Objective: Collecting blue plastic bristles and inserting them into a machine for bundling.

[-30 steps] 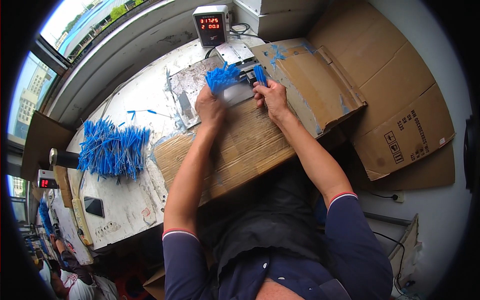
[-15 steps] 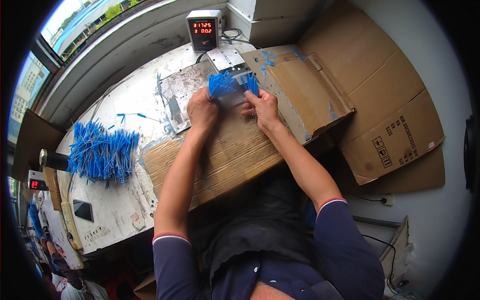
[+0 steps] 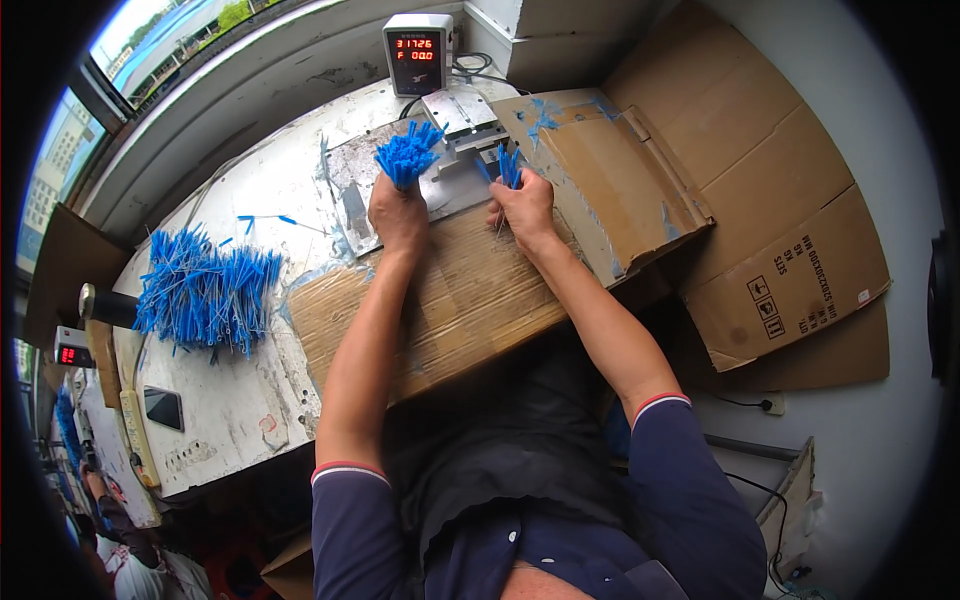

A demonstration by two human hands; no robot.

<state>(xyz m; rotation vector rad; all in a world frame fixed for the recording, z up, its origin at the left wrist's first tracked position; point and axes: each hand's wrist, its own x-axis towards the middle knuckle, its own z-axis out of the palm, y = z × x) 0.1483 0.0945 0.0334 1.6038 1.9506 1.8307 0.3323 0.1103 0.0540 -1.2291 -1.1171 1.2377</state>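
The left hand (image 3: 398,212) is closed around a thick bundle of blue ties (image 3: 406,155), their ends fanning upward above the fist. The right hand (image 3: 523,206) is pinched shut on a few blue ties (image 3: 508,165), held upright just beside a small metal fixture (image 3: 462,118) on a grey metal plate (image 3: 352,178). Both hands rest at the far edge of a flat sheet of cardboard (image 3: 450,300) lying on the white desk (image 3: 215,400). Behind the fixture stands a grey counter box with red digits (image 3: 417,53). Well apart to the left, a large loose pile of blue ties (image 3: 205,295) lies on the desk. An opened cardboard box (image 3: 600,170) sits to the right of the hands, touching the fixture's plate, with more flattened cardboard (image 3: 790,260) beyond it
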